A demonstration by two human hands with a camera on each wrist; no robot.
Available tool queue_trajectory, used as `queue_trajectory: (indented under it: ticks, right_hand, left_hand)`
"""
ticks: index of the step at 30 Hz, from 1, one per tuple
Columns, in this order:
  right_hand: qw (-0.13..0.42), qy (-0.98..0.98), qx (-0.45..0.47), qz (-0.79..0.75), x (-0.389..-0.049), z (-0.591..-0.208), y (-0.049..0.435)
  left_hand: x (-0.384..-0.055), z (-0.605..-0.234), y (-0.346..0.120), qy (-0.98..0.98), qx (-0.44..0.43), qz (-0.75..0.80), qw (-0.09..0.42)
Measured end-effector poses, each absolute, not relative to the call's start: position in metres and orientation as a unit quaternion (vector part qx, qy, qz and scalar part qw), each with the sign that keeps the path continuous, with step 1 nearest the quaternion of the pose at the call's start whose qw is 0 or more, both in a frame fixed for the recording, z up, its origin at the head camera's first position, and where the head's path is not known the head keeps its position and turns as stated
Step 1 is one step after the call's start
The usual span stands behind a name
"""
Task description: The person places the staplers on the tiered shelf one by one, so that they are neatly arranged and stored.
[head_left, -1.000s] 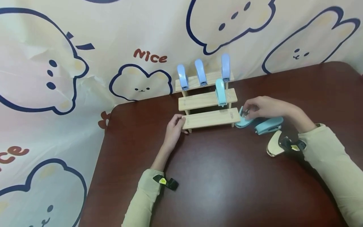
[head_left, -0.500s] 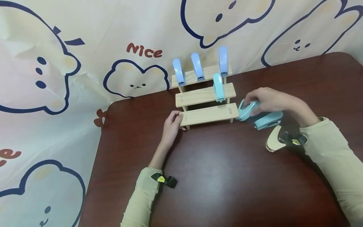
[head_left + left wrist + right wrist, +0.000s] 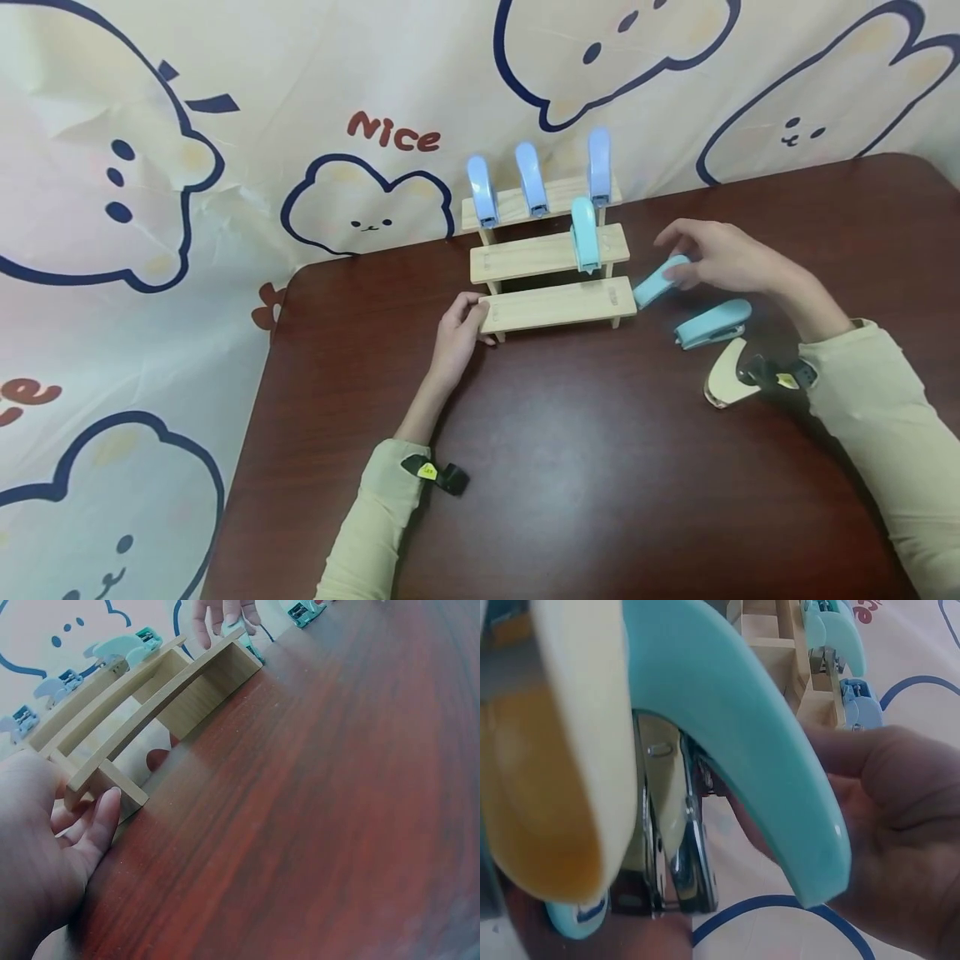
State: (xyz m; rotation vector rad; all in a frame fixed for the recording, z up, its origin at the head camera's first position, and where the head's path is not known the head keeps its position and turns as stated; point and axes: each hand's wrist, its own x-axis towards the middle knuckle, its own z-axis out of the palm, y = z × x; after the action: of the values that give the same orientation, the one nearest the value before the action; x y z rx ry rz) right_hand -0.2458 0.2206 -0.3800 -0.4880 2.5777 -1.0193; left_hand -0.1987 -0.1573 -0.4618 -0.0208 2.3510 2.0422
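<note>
A three-tier wooden shelf (image 3: 555, 307) stands on the table. My left hand (image 3: 456, 329) grips its front left end, the thumb on the leg in the left wrist view. Just right of the bottom tier, my right hand (image 3: 723, 258) holds a turquoise stapler (image 3: 655, 282) by its rear end. That stapler slants, its front beside the shelf's right end. Another turquoise stapler (image 3: 714, 323) lies below the right hand; it fills much of the right wrist view and hides part of the hand. A cream stapler (image 3: 726, 375) lies closer to the right sleeve.
Several blue staplers, one of them a blue stapler (image 3: 531, 179) in the middle, stand along the top tier. The middle tier carries a turquoise stapler (image 3: 585, 233) near its right end. A cartoon-printed cloth (image 3: 360, 67) hangs behind the dark brown table (image 3: 570, 467).
The right hand has taken hold of the turquoise stapler by the shelf and turned it, its fingers drawing back to its rear end. The left hand stays on the shelf.
</note>
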Motion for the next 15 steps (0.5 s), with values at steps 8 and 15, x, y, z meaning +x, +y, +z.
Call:
queue_trajectory:
  ticks: [8,15]
  right_hand:
    - [0.165,0.897,-0.121,-0.391,-0.247,-0.3815,0.22]
    - [0.173,0.882,-0.079,-0.432,-0.2479,-0.3814,0.2228]
  left_hand:
    - [-0.1979,-0.4609,-0.1591,0.762,-0.008,0.648,0.015]
    - [-0.1977,-0.4615,-0.1576,0.759,-0.003,0.651,0.017]
